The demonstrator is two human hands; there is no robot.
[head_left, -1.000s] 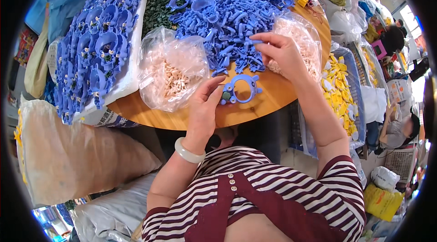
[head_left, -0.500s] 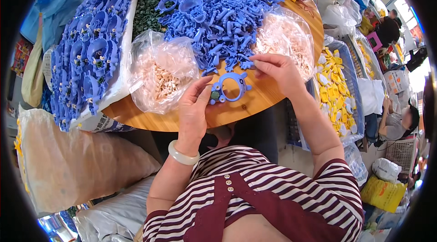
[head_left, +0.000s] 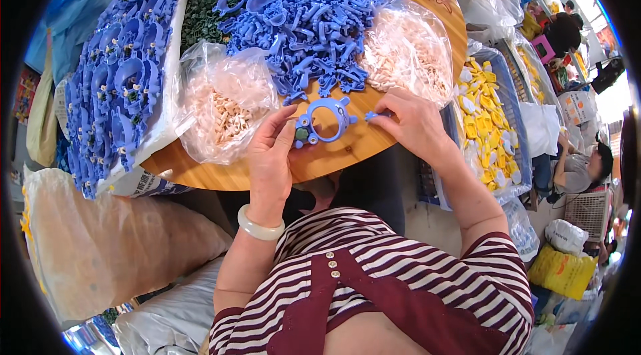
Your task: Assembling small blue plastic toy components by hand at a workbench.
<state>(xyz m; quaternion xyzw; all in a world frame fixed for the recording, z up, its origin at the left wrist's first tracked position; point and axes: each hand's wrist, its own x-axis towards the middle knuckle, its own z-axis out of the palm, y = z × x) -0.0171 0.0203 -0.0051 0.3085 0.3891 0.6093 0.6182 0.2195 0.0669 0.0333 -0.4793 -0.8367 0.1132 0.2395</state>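
My left hand (head_left: 272, 148) is closed on the edge of a blue ring-shaped plastic toy part (head_left: 342, 119), which has small ears and a dark green piece at its left side. To the right of it, my right hand (head_left: 410, 121) pinches a small blue plastic piece (head_left: 371, 115) between thumb and fingers. A short gap separates that piece from the ring. Beyond both hands lies a big heap of small blue plastic pieces (head_left: 304, 31), with larger blue ring parts at its far side.
Clear bags of pale pink pieces (head_left: 224, 118) (head_left: 410, 48) flank the heap on the round wooden table (head_left: 267, 178). Dark green pieces (head_left: 203, 11) lie behind. A white board (head_left: 175, 55) holds rows of blue assemblies at left. A blue crate (head_left: 514, 101) of yellow parts stands at right.
My right hand has drawn back from the heap toward me, bringing a small blue piece with it. My left hand still holds the ring part; the whole view has shifted slightly.
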